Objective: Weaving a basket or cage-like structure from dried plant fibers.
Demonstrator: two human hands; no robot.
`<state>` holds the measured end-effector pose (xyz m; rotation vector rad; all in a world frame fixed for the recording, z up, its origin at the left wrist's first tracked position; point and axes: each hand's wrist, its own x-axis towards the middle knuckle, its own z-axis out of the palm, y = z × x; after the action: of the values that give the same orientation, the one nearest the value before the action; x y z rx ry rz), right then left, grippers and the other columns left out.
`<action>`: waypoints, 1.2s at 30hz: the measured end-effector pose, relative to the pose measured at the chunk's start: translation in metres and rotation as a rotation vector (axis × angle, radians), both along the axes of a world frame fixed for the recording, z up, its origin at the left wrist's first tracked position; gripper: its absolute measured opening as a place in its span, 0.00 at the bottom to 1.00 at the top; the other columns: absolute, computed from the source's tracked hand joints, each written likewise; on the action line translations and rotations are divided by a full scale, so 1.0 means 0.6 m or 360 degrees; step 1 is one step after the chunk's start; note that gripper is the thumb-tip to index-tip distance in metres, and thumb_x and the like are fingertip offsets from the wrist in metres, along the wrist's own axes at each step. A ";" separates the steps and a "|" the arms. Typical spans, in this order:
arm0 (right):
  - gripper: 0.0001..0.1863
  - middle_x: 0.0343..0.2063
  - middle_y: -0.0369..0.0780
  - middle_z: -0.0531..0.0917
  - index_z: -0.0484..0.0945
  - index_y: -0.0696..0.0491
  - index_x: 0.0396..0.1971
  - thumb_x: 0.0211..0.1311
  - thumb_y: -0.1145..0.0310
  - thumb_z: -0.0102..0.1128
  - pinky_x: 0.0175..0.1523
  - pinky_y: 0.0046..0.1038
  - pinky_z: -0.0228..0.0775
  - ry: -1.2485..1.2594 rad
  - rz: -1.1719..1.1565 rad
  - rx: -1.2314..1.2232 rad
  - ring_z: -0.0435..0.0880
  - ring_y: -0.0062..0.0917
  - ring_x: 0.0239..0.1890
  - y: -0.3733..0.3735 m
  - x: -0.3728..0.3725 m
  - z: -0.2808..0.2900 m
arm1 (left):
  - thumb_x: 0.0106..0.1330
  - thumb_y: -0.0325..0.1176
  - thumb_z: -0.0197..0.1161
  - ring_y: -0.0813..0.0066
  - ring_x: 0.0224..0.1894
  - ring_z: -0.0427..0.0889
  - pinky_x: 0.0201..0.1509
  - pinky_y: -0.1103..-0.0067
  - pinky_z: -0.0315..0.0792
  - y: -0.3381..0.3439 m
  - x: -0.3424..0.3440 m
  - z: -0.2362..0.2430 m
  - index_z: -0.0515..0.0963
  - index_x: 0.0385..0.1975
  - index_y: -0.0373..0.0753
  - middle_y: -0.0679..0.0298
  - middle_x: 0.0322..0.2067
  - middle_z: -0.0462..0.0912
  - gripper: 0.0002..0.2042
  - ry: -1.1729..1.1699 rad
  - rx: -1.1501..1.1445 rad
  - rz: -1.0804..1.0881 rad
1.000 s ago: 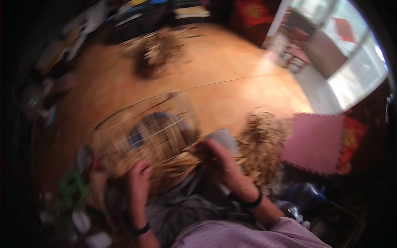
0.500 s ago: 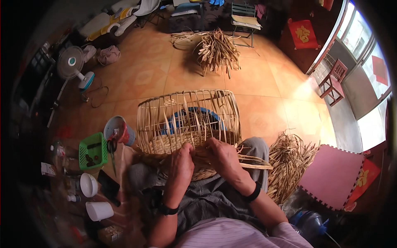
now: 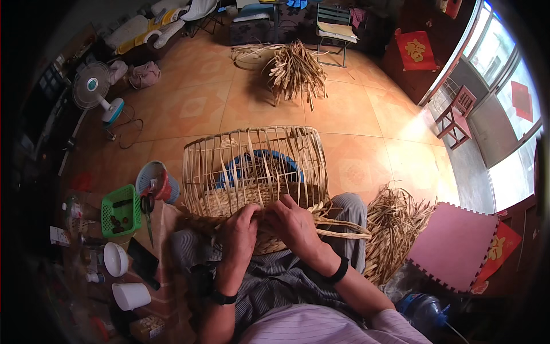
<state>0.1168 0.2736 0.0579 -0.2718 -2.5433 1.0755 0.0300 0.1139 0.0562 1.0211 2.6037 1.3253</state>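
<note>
A partly woven straw basket (image 3: pixel 201 199) lies across my lap, its open ribs standing up on the far side and its near part filled with dense plaiting. My left hand (image 3: pixel 238 234) is closed at the near edge, fingers pinched on a plant-fibre strip. Right beside it, my right hand (image 3: pixel 293 226) also pinches at the weave, its fingertips almost meeting those of the left. Loose fibre strips (image 3: pixel 346 231) stick out to the right past my right hand. The exact spot between the fingertips is hidden by the hands.
A blue round rim (image 3: pixel 232 172) shows through the ribs. Dried strips (image 3: pixel 395 229) are heaped by my right knee, with another bundle (image 3: pixel 298 71) farther off. At left are scissors (image 3: pixel 149 215), a green basket (image 3: pixel 106 212), a bin (image 3: pixel 175 192) and white cups (image 3: pixel 130 296).
My right hand has drawn in toward my left, narrowing the gap between the fingertips. The whole view has shifted slightly; the basket stays on my lap.
</note>
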 end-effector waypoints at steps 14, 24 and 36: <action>0.13 0.45 0.46 0.78 0.78 0.57 0.45 0.60 0.73 0.66 0.52 0.43 0.77 -0.0078 0.0281 0.0678 0.80 0.45 0.53 0.076 0.050 0.006 | 0.70 0.21 0.67 0.47 0.47 0.84 0.58 0.60 0.74 -0.018 0.002 0.056 0.80 0.42 0.37 0.53 0.36 0.84 0.05 0.0463 -0.0397 -0.0322; 0.14 0.36 0.47 0.78 0.72 0.57 0.51 0.68 0.75 0.60 0.32 0.45 0.80 -0.0073 0.0419 0.0608 0.88 0.47 0.31 0.052 0.090 0.021 | 0.67 0.17 0.69 0.51 0.44 0.89 0.57 0.61 0.78 -0.007 -0.024 0.044 0.83 0.54 0.36 0.54 0.38 0.91 0.17 0.0304 -0.0143 -0.0370; 0.21 0.38 0.39 0.82 0.82 0.51 0.54 0.62 0.66 0.76 0.48 0.42 0.82 0.0237 0.0126 0.0570 0.85 0.40 0.42 0.087 0.092 0.044 | 0.69 0.24 0.73 0.53 0.42 0.94 0.51 0.66 0.85 -0.006 -0.056 0.076 0.91 0.49 0.34 0.48 0.40 0.93 0.11 -0.0067 -0.0355 -0.0480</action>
<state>0.1718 0.3256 0.0846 0.0045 -2.5670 0.6207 -0.0036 0.1101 0.1016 1.2657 2.3778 0.9546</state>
